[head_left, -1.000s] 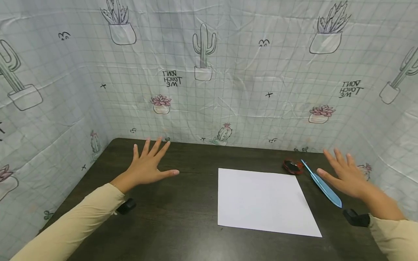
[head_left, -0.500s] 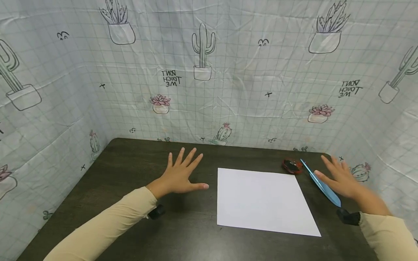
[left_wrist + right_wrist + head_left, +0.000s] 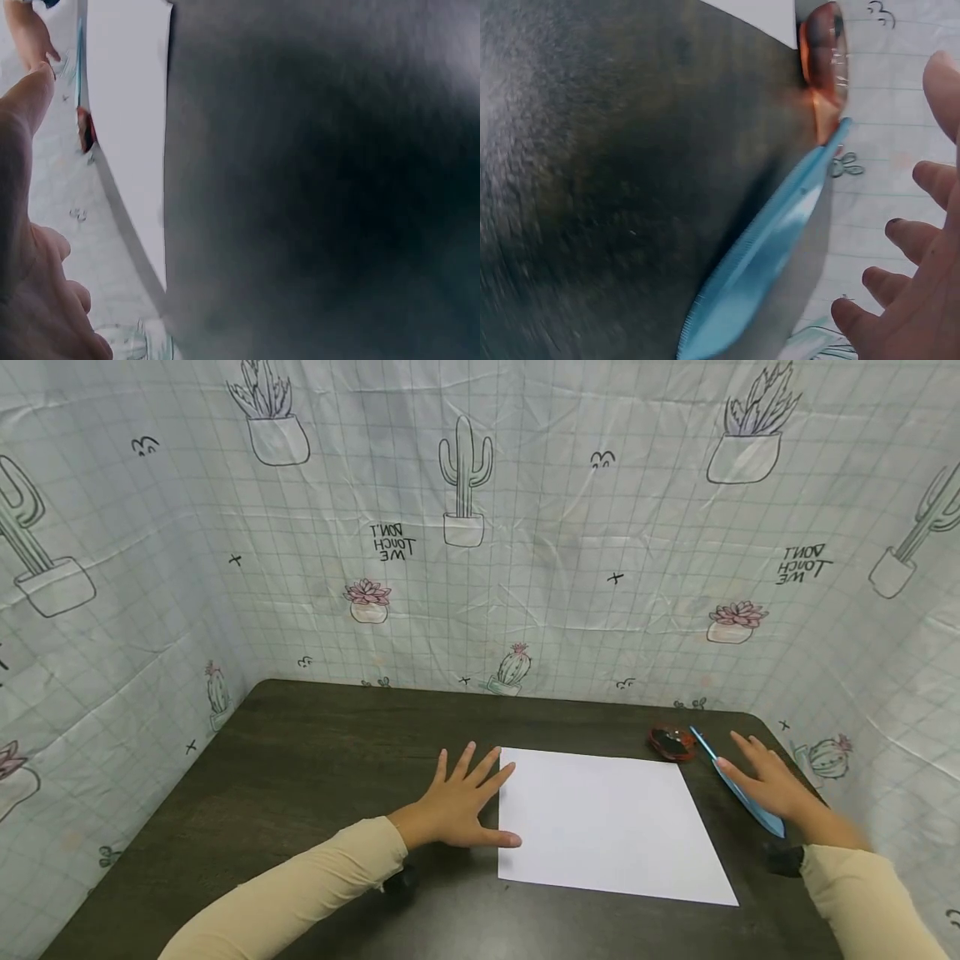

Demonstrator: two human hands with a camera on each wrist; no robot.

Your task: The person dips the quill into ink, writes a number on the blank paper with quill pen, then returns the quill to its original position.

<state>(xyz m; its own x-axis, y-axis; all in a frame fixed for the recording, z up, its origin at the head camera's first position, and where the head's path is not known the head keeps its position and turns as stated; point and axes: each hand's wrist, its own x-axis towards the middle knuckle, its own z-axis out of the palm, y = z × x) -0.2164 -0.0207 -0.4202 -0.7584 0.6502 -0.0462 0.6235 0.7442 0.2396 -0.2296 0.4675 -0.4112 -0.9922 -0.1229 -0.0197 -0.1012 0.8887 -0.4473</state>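
A white sheet of paper [image 3: 600, 818] lies flat on the dark table. My left hand [image 3: 459, 810] has its fingers spread over the paper's left edge, thumb and fingertips overlapping it in the head view. The right hand [image 3: 772, 783] hovers with spread fingers above a blue feather-shaped item [image 3: 757, 259], which has a thin stem and a broad blade; neither hand holds anything. Beyond the paper's far right corner sits a small red-orange translucent object [image 3: 672, 743] with a dark middle, touching or nearly touching the blue stem in the right wrist view.
The dark wooden table [image 3: 330, 752] runs back to a white grid-patterned cloth [image 3: 555, 552] printed with cacti, which encloses the back and both sides. A small black wrist camera [image 3: 784, 860] sits under the right wrist.
My left hand has moved right and toward me, from the table's left part to the paper's left edge. The right hand has shifted slightly left and lower over the blue item.
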